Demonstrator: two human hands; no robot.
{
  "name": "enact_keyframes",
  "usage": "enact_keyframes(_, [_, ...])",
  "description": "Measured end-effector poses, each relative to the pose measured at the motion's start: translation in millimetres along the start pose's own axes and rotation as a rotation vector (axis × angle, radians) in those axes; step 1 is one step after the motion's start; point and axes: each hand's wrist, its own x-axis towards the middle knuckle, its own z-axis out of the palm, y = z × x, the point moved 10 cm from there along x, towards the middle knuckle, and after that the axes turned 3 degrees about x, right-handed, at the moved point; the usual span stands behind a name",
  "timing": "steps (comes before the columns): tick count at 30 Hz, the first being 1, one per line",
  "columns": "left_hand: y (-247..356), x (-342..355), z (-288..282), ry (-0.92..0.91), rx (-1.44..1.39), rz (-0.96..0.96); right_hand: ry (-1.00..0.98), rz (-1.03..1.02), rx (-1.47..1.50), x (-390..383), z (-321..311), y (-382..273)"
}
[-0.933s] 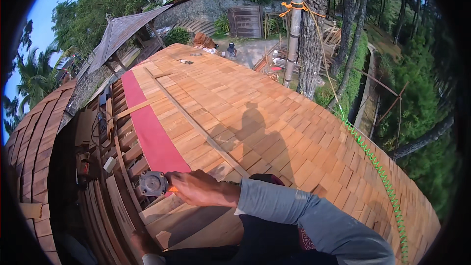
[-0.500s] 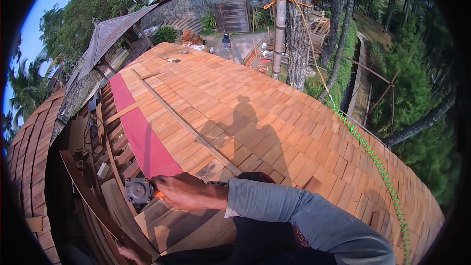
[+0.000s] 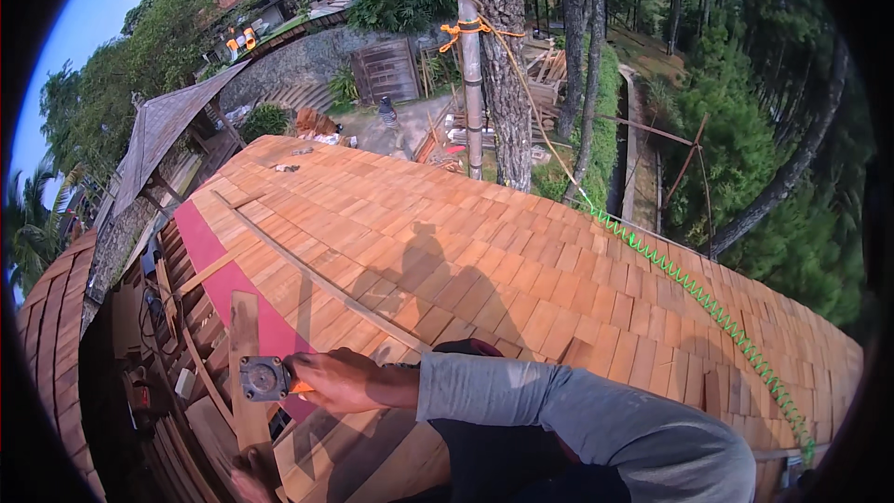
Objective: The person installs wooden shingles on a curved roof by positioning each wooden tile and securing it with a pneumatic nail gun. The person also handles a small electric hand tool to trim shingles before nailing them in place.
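My right hand (image 3: 340, 380) is closed round the grip of a nail gun (image 3: 265, 379), with a bit of orange showing at the hand. The tool's dark square head covers part of a wooden board (image 3: 246, 331), so I cannot tell whether they touch. My left hand (image 3: 250, 481), low at the left and only partly seen, grips the board's near end. This board reaches from the roof's open left edge up over a strip of red sheeting (image 3: 223, 270). Wooden shingles (image 3: 372, 224) cover the slope to the right.
A thin batten (image 3: 317, 270) lies along the shingles. Left of the red strip is an open gap with roof timbers (image 3: 200, 354), a cord and loose pieces. A green coiled air hose (image 3: 698, 293) runs down the right side. A bamboo pole (image 3: 472, 93) stands beyond the roof.
The board at my left hand has swung from slanting over the gap to nearly straight ahead, beneath the nail gun. My right hand still holds the tool. The whole view has shifted.
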Motion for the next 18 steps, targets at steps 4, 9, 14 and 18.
enact_keyframes(4, [31.5, 16.7, 55.5, -0.137, 0.133, 0.131, -0.063, 0.064, 0.023, 0.2, 6.4, 12.5])
enact_keyframes(9, [62.8, -23.4, 103.9, -0.26, 0.182, 0.332, -0.116, 0.127, -0.064, -8.4, 20.3, 41.1])
enact_keyframes(14, [21.7, 1.4, 167.7, -0.353, 0.133, 0.19, -0.166, 0.125, -0.044, 1.8, 47.2, 55.8])
enact_keyframes(18, [-3.8, 14.9, 180.4, -0.342, 0.091, 0.148, -0.217, 0.102, -0.059, 5.6, 61.3, 57.5])
